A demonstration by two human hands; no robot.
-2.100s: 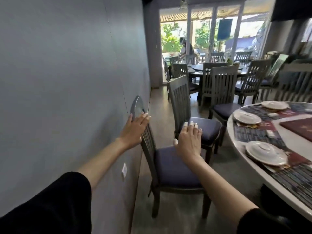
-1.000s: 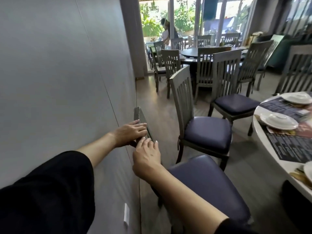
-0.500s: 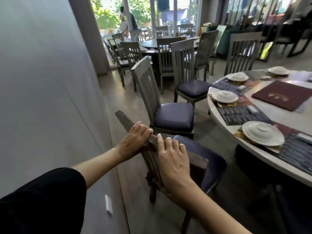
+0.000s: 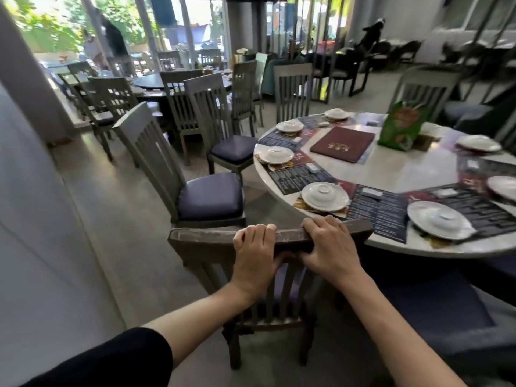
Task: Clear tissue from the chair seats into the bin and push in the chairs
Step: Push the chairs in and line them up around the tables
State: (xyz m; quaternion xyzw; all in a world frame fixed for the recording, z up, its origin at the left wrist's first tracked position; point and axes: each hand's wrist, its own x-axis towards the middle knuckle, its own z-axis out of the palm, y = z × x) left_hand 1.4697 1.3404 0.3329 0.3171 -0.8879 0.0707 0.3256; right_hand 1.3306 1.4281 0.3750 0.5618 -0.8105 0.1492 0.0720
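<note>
- near chair (image 4: 201, 238): back toward the person, top rail running 9 to 3 o'clock, seat pointing to 12 at the round surface (image 4: 396, 171), with the rail's right end close to the rim. The seat is mostly hidden behind the slats, so I cannot tell if tissue lies on it.
- left grip (image 4: 255, 255): clenched over the rail near its middle, fingers curled across the top.
- right grip (image 4: 329, 247): clenched over the same rail just beside it, nearer the surface.
- coming move, by judgement: a straight push toward 12 to 1 o'clock, shared by both arms.
- second chair (image 4: 209, 196): at 11 o'clock, pulled out, blue seat showing no tissue.
- containers: bowls (image 4: 325, 195) on plates round the rim, contents not visible. A menu (image 4: 342, 143) and a green packet (image 4: 402, 125) lie further in. No bin in view.
</note>
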